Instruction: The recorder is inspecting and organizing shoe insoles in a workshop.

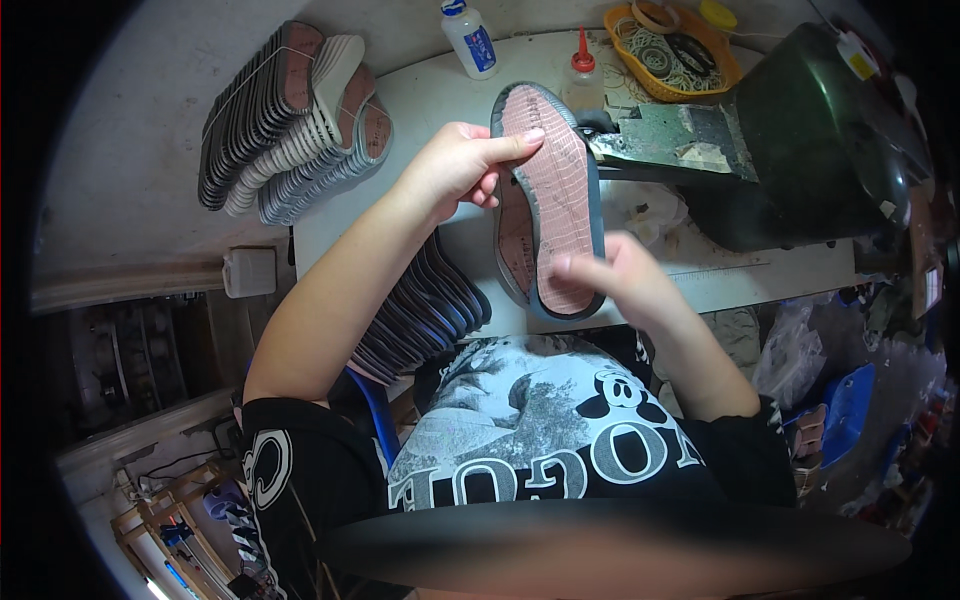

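Two shoe soles with dark rims and pinkish, line-patterned faces are held up over the white table, one partly behind the other. My left hand grips them near the toe end, its thumb lying across the front face and the fingers curled at the edge. At the heel end, my right hand has its thumb over the pink face. Its other fingers are mostly behind the sole's edge, and the hand is slightly blurred. Nearest to the soles on the right is the flat arm of a dark green machine.
Bundled soles in black, white and grey stand at the back left. More dark soles are stacked by the table's near edge. Behind the soles are a white bottle, a red-capped bottle and a yellow basket with cords.
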Demonstrator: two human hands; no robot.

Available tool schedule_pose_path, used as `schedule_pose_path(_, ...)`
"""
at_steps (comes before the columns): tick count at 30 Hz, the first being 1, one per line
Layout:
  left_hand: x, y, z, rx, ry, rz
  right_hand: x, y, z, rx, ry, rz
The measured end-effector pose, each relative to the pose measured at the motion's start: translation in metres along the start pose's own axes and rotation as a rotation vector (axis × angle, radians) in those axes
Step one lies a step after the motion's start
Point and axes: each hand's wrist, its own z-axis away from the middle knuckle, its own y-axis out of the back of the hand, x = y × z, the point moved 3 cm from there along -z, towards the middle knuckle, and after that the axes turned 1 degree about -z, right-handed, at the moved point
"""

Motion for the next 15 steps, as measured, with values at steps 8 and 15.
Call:
schedule_pose_path(8,0.007,0.01,-0.017,0.036,-0.023,-0.029,0.0,-0.025,0.018,0.135,-0.071,-0.253)
schedule_pose_path(15,0.029,0.031,-0.052,0.059,-0.004,-0.343,-0.026,-0.026,-0.01,0.245,0.13,-0.271)
